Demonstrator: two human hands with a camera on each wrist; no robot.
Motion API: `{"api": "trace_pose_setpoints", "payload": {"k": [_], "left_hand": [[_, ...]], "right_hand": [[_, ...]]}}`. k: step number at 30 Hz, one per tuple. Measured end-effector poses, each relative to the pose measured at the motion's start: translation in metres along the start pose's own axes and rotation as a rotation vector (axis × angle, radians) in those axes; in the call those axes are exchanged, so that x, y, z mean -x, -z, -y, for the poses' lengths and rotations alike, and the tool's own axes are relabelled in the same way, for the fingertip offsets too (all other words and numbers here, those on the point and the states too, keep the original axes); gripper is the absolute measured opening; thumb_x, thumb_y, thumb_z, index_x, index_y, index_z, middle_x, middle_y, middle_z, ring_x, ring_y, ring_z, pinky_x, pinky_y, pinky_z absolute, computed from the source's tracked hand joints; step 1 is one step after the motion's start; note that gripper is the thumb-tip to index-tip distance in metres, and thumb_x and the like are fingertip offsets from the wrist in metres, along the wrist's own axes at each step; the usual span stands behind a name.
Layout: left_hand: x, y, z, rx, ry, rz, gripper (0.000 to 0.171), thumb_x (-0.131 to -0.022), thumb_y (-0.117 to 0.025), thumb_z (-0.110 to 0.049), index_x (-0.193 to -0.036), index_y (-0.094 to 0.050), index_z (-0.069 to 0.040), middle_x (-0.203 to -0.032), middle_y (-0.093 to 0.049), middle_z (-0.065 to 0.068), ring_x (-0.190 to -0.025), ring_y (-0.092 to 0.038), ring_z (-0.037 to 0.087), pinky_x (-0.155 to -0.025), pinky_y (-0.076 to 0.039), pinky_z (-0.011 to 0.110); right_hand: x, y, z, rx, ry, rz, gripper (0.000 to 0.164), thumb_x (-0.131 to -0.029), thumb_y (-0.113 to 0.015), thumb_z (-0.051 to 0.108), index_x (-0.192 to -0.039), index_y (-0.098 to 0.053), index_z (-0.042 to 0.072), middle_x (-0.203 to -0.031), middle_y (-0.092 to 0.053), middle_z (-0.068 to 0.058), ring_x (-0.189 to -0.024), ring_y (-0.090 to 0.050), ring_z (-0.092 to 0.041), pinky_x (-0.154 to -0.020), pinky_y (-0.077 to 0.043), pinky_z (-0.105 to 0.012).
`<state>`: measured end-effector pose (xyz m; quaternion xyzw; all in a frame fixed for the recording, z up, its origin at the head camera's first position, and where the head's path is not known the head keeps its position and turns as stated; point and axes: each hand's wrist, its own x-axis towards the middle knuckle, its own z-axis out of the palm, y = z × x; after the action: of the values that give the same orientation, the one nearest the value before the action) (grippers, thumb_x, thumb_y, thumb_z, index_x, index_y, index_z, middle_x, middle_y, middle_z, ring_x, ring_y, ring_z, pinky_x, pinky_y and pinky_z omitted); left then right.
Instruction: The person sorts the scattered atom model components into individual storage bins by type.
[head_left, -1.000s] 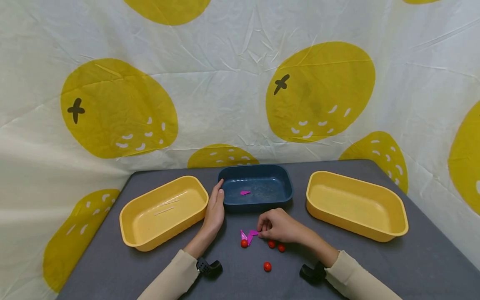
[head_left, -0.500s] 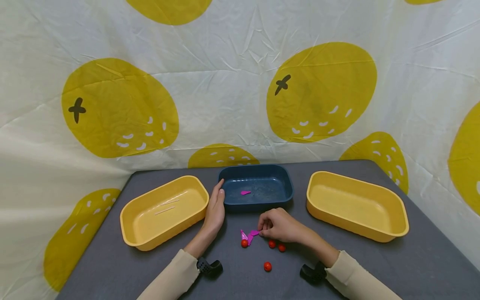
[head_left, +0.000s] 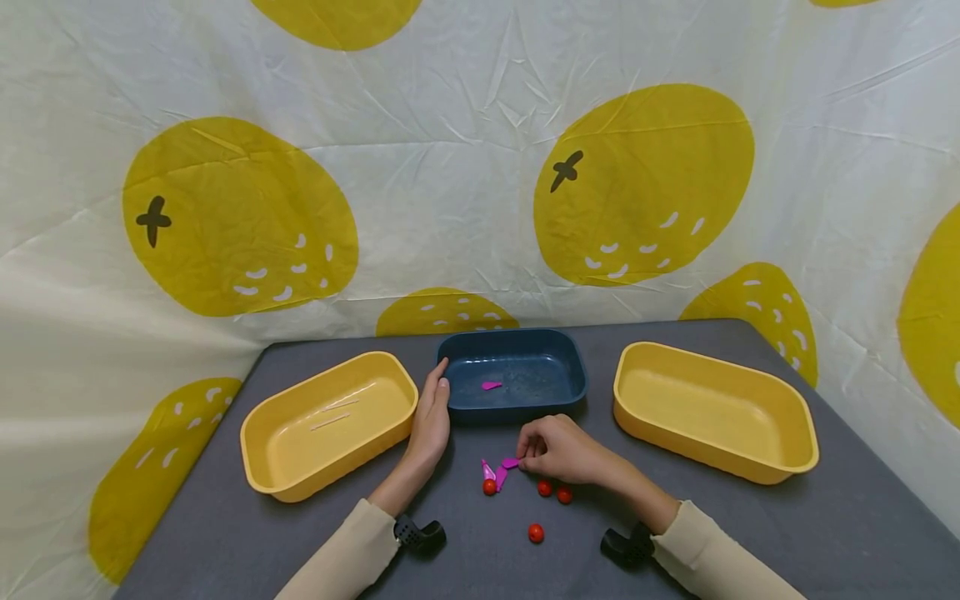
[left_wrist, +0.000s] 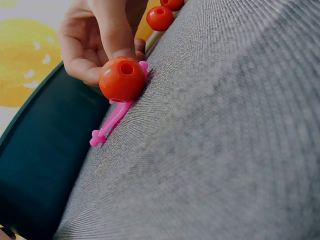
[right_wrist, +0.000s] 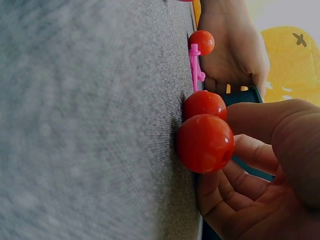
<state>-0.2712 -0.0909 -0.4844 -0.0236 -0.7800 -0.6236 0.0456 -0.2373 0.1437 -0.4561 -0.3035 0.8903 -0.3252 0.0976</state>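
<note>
My left hand [head_left: 430,422] rests with straight fingers against the left end of the dark blue tray [head_left: 517,414]. A small pink plastic piece [head_left: 491,386] lies inside that tray. In front of the tray, my right hand [head_left: 558,450] has curled fingers and pinches the end of another pink plastic piece [head_left: 511,463]. Two more pink pieces [head_left: 501,477] lie just left of it, beside a red bead [head_left: 490,487]. More red beads [right_wrist: 205,143] sit below the right hand; in the right wrist view they hide its fingertips. The left wrist view shows a bead's hole [left_wrist: 126,68].
A yellow tray [head_left: 285,489] with two thin white sticks [head_left: 330,422] stands at the left. Another yellow tray [head_left: 712,450] stands at the right. One red bead [head_left: 536,533] lies nearer on the grey table [head_left: 480,567]. A patterned cloth [head_left: 450,208] hangs behind.
The right hand has risen very slightly, and the pink piece at its fingertips has shifted a little away from the pieces beside it. The left hand stays in place.
</note>
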Motion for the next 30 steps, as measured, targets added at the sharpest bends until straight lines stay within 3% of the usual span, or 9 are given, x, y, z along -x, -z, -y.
{"api": "trace_pose_setpoints", "payload": {"k": [5,13,23,30], "left_hand": [[0.002,0.003,-0.006,0.005,0.020,0.016,0.049,-0.104,-0.026,-0.048,-0.150,-0.028,-0.035,-0.157,-0.025,-0.013,-0.148,-0.022,0.018,-0.120,-0.016,0.050],[0.009,0.006,-0.027,-0.006,0.054,0.043,0.049,-0.106,-0.027,-0.037,-0.153,-0.027,-0.023,-0.160,-0.024,-0.003,-0.148,-0.022,0.024,-0.119,-0.018,0.051],[0.002,0.000,-0.005,0.014,0.025,0.010,0.044,-0.104,-0.027,-0.045,-0.149,-0.028,-0.040,-0.158,-0.024,-0.014,-0.147,-0.023,0.017,-0.120,-0.017,0.048],[0.004,0.001,-0.010,0.005,0.034,0.022,0.048,-0.105,-0.026,-0.041,-0.152,-0.027,-0.029,-0.159,-0.024,-0.006,-0.147,-0.023,0.021,-0.120,-0.018,0.049]], "right_hand": [[-0.001,0.000,0.000,-0.008,-0.009,0.004,0.007,-0.084,-0.074,0.016,-0.080,-0.069,0.019,-0.070,-0.062,0.011,-0.066,-0.056,-0.003,-0.063,-0.050,-0.021],[-0.001,0.002,-0.001,-0.035,-0.019,0.017,0.006,-0.083,-0.074,0.015,-0.082,-0.069,0.018,-0.071,-0.062,0.011,-0.067,-0.057,-0.004,-0.063,-0.050,-0.021],[0.001,0.005,-0.002,-0.074,-0.014,0.017,0.004,-0.084,-0.073,0.015,-0.083,-0.070,0.017,-0.073,-0.063,0.009,-0.068,-0.057,-0.006,-0.063,-0.051,-0.022],[0.002,0.005,-0.002,-0.101,-0.012,0.002,0.005,-0.084,-0.073,0.015,-0.084,-0.069,0.018,-0.072,-0.063,0.009,-0.067,-0.058,-0.005,-0.063,-0.052,-0.021]]}}
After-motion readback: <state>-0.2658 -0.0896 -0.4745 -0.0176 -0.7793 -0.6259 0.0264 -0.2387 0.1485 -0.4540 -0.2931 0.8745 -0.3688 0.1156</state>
